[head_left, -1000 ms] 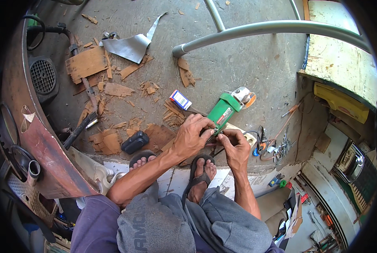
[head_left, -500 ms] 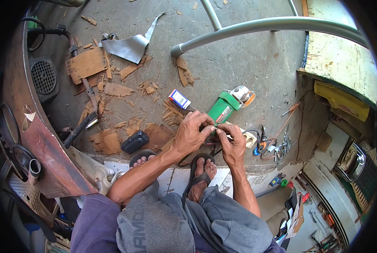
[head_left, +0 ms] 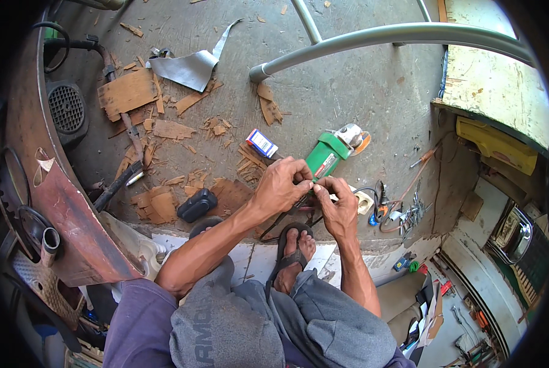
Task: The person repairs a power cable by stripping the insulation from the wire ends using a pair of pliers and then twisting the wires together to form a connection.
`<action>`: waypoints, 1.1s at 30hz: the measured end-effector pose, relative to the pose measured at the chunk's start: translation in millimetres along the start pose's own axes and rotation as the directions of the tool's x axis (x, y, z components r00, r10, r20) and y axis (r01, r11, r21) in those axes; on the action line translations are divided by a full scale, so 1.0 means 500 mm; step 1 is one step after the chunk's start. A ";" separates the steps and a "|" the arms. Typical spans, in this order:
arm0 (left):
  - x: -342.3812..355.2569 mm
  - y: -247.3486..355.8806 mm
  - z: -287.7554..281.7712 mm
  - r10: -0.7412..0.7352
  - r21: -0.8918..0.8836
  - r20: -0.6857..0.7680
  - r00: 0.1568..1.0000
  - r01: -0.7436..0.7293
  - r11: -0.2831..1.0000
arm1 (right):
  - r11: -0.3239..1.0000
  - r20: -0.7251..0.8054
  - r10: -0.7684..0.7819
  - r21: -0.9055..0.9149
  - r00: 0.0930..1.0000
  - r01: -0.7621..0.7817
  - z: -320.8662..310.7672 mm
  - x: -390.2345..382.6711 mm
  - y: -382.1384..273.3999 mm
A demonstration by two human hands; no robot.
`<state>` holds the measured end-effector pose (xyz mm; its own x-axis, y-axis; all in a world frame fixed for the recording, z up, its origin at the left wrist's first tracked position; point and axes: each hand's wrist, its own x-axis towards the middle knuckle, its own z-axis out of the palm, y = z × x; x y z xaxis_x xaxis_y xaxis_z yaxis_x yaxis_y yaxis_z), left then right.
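Left hand [head_left: 283, 184] and right hand [head_left: 340, 208] are pinching a tiny piece [head_left: 313, 181] between them, too small to identify, each grip nearly closed, a green grinder [head_left: 324, 156] lying on the floor [head_left: 354, 80] just beyond, a small box [head_left: 262, 143] resting nearby.

The bare left forearm [head_left: 216, 248] slants up and rightward; the bare right forearm [head_left: 356, 273] rises more steeply, leaning slightly left. The left hand [head_left: 282, 186] and right hand [head_left: 338, 207] come together at the fingertips, backs up, fingers curled, each thumb pinched toward its forefinger.
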<state>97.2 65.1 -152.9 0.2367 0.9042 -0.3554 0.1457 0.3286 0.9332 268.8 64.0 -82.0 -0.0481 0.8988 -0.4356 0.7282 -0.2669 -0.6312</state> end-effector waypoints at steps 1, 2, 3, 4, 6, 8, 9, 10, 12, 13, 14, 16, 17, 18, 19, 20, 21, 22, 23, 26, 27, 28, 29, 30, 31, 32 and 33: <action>-0.002 -0.001 0.000 0.019 0.013 -0.002 1.000 -0.019 1.000 | 0.997 0.012 0.047 0.058 0.999 -0.047 0.002 0.001 0.004; -0.003 -0.002 -0.001 0.039 0.027 -0.004 0.999 -0.039 0.999 | 0.989 0.025 0.092 0.116 0.995 -0.094 0.005 0.003 0.012; -0.007 -0.002 0.001 0.067 0.049 -0.020 0.998 -0.066 0.997 | 0.975 0.041 0.135 0.172 0.990 -0.140 0.007 0.005 0.015; -0.012 -0.001 0.003 0.096 0.071 -0.036 0.995 -0.093 0.993 | 0.926 0.089 0.235 0.282 0.968 -0.250 0.004 0.007 0.013; -0.017 -0.001 0.004 0.113 0.081 -0.050 0.992 -0.108 0.991 | 0.757 0.221 0.402 0.466 0.889 -0.458 -0.002 0.012 0.000; -0.017 -0.002 0.004 0.096 0.054 -0.044 0.994 -0.093 0.994 | 0.718 0.237 0.428 0.498 0.872 -0.487 -0.004 0.017 -0.010; -0.017 -0.002 0.005 0.095 0.032 -0.046 0.994 -0.094 0.995 | 0.698 0.244 0.440 0.513 0.864 -0.500 -0.003 0.017 -0.013; -0.018 -0.002 0.005 0.095 0.011 -0.048 0.994 -0.094 0.995 | 0.697 0.238 0.449 0.510 0.861 -0.504 -0.001 0.015 -0.014; -0.017 -0.001 0.005 0.094 -0.008 -0.050 0.994 -0.094 0.996 | 0.696 0.227 0.464 0.504 0.856 -0.511 0.004 0.012 -0.017; -0.017 -0.001 0.005 0.093 -0.007 -0.049 0.994 -0.094 0.996 | 0.708 0.210 0.461 0.499 0.862 -0.500 0.007 0.010 -0.017; -0.017 -0.002 0.006 0.093 -0.007 -0.046 0.995 -0.093 0.996 | 0.719 0.191 0.458 0.493 0.868 -0.489 0.010 0.007 -0.016; -0.017 -0.008 0.004 0.098 -0.017 -0.039 0.994 -0.098 0.995 | 0.732 0.168 0.450 0.492 0.877 -0.470 0.017 0.002 -0.014; -0.016 -0.009 0.003 0.100 -0.024 -0.035 0.994 -0.101 0.995 | 0.734 0.162 0.446 0.497 0.880 -0.463 0.020 -0.001 -0.013; -0.015 -0.010 0.003 0.082 -0.034 -0.026 0.996 -0.083 0.996 | 0.735 0.156 0.442 0.502 0.883 -0.456 0.023 -0.003 -0.011; -0.015 -0.009 0.004 0.065 -0.044 -0.017 0.998 -0.065 0.997 | 0.727 0.150 0.450 0.511 0.881 -0.458 0.026 -0.005 -0.007; -0.014 -0.009 0.003 0.048 -0.053 -0.010 0.999 -0.048 0.997 | 0.721 0.144 0.455 0.520 0.879 -0.459 0.030 -0.006 -0.002; -0.015 -0.010 0.004 0.023 -0.060 -0.015 1.000 -0.024 0.998 | 0.714 0.138 0.461 0.529 0.877 -0.459 0.034 -0.006 0.001; -0.015 -0.013 0.006 -0.002 -0.067 -0.019 1.000 0.001 0.998 | 0.729 0.122 0.448 0.523 0.886 -0.441 0.039 -0.007 0.000; -0.015 -0.014 0.008 -0.026 -0.075 -0.023 0.999 0.024 0.997 | 0.745 0.104 0.435 0.516 0.894 -0.422 0.043 -0.007 -0.002; -0.017 -0.015 0.010 -0.138 -0.141 -0.004 0.990 0.136 0.981 | 0.753 0.083 0.433 0.514 0.898 -0.411 0.046 -0.013 -0.001; -0.015 -0.015 0.009 -0.158 -0.130 0.004 0.987 0.157 0.979 | 0.749 0.081 0.439 0.517 0.895 -0.414 0.045 -0.015 0.000; -0.012 -0.014 0.009 -0.177 -0.119 0.012 0.984 0.178 0.977 | 0.737 0.096 0.442 0.528 0.892 -0.422 0.044 -0.014 -0.001; -0.009 -0.010 0.008 -0.199 -0.107 0.018 0.980 0.199 0.974 | 0.724 0.113 0.445 0.539 0.888 -0.431 0.042 -0.013 0.000; -0.006 -0.005 0.007 -0.208 -0.070 0.020 0.978 0.209 0.975 | 0.710 0.129 0.448 0.550 0.885 -0.440 0.039 -0.013 0.001; -0.001 0.000 0.007 -0.218 -0.032 0.023 0.976 0.218 0.975 | 0.703 0.139 0.443 0.559 0.886 -0.439 0.036 -0.014 0.002; 0.004 0.005 0.005 -0.228 0.006 0.027 0.973 0.227 0.974 | 0.696 0.149 0.439 0.568 0.886 -0.440 0.033 -0.012 0.002; 0.009 0.006 0.003 -0.243 0.037 0.031 0.970 0.242 0.970 | 0.687 0.158 0.435 0.577 0.886 -0.441 0.030 -0.011 0.003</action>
<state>100.1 69.9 -151.7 0.2235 0.7884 -0.5731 0.2340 0.5274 0.8168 259.8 53.4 -90.3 0.1662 0.6255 -0.7623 0.1271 -0.7802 -0.6125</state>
